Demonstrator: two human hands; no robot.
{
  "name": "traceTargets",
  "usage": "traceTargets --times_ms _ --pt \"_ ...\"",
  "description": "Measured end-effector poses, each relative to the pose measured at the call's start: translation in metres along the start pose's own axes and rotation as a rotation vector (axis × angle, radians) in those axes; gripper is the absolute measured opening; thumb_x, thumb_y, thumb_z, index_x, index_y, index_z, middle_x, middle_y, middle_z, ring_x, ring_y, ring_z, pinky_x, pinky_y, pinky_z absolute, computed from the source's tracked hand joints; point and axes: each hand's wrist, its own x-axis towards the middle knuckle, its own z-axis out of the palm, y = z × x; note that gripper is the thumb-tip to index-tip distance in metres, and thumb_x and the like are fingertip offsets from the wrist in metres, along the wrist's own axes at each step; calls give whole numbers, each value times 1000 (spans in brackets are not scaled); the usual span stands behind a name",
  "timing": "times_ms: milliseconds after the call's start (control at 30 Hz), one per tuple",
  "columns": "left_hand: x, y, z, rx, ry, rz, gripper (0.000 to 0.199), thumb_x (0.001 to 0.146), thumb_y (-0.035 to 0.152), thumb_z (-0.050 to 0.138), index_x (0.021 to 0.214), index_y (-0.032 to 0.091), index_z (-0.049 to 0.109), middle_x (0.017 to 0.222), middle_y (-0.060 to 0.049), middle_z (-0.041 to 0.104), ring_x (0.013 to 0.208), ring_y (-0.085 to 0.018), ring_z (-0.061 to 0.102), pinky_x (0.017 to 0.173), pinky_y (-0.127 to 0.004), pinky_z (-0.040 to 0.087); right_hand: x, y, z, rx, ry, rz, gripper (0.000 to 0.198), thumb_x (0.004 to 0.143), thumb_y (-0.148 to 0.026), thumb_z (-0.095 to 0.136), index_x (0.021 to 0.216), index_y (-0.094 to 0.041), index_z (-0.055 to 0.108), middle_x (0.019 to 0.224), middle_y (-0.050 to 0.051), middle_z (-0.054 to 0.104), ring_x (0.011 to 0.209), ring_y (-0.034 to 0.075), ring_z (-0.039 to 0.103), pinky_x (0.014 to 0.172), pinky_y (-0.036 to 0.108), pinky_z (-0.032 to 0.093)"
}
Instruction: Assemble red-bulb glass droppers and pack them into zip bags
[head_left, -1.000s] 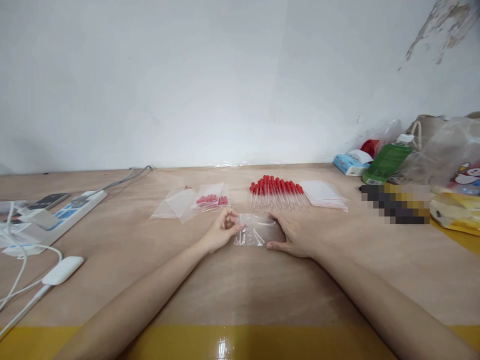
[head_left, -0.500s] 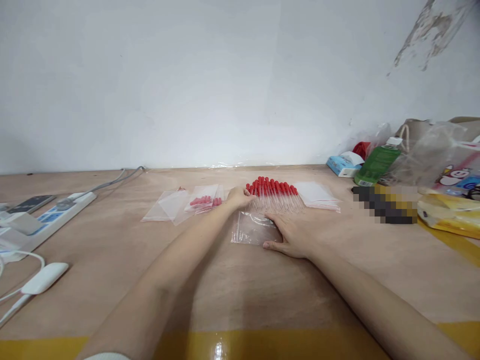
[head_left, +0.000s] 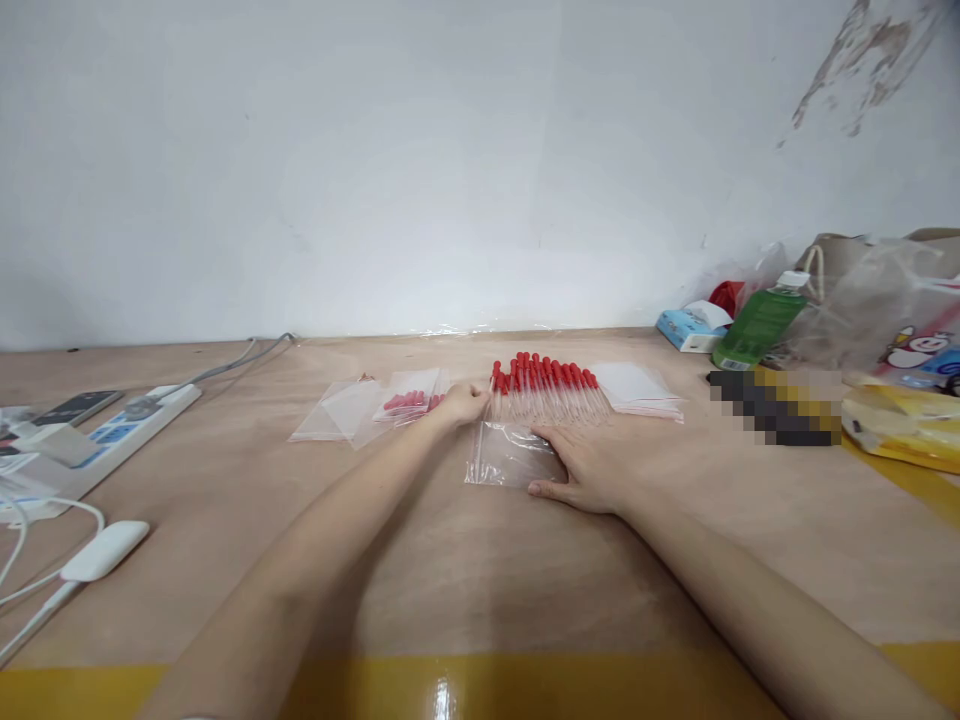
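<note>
My left hand [head_left: 466, 402] is pinched closed on the glass stem of a red-bulbed dropper [head_left: 495, 369], at the left end of the row. Beside it, several more droppers [head_left: 547, 380] lie side by side, red bulbs toward the wall and clear stems toward me. A clear zip bag [head_left: 506, 457] lies flat just in front of them. Across the bag's right part rests my right hand [head_left: 589, 472], thumb and fingers spread apart. Its fingertips touch the plastic near the dropper tips.
Left of the droppers are bags with red bulbs [head_left: 405, 401] inside and flat clear bags [head_left: 334, 410]. A stack of bags [head_left: 641, 390] lies to the right. Farther right stand a tissue pack [head_left: 686, 330] and a green bottle [head_left: 761, 325]. A power strip [head_left: 150, 430] lies at left.
My left hand has shifted slightly left, and the dropper at its fingertips now stands a little apart from the row. My right hand stays on the bag.
</note>
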Motion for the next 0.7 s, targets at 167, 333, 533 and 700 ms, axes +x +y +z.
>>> traceTargets --times_ms 167,333,533,700 --pt "-25 -14 -30 182 -64 -40 28 82 32 49 65 11 56 63 1 52 59 -11 50 54 -23 39 0 4 3 2 4 8 73 71 -59 52 128 -18 34 125 12 46 113 27 44 92 43 36" --pt "-70 -30 -57 315 -82 -11 34 74 25 48 43 16 39 43 5 34 44 -9 34 46 -23 22 -1 4 2 -9 -13 0 74 72 -59 51 130 -18 33 127 12 44 114 28 42 93 44 34" --pt "-101 -38 -61 576 -184 -4 35 78 34 41 48 16 45 50 2 47 48 -11 42 48 -23 27 0 2 0 -15 -12 16 74 71 -60 51 130 -18 33 126 13 46 114 28 43 93 44 35" --pt "-86 -39 -68 826 -137 426 19 82 19 39 88 18 57 87 -5 55 78 -17 50 65 -26 37 -1 1 0 -17 -9 8 73 71 -59 52 129 -17 34 124 13 47 112 28 44 93 44 35"
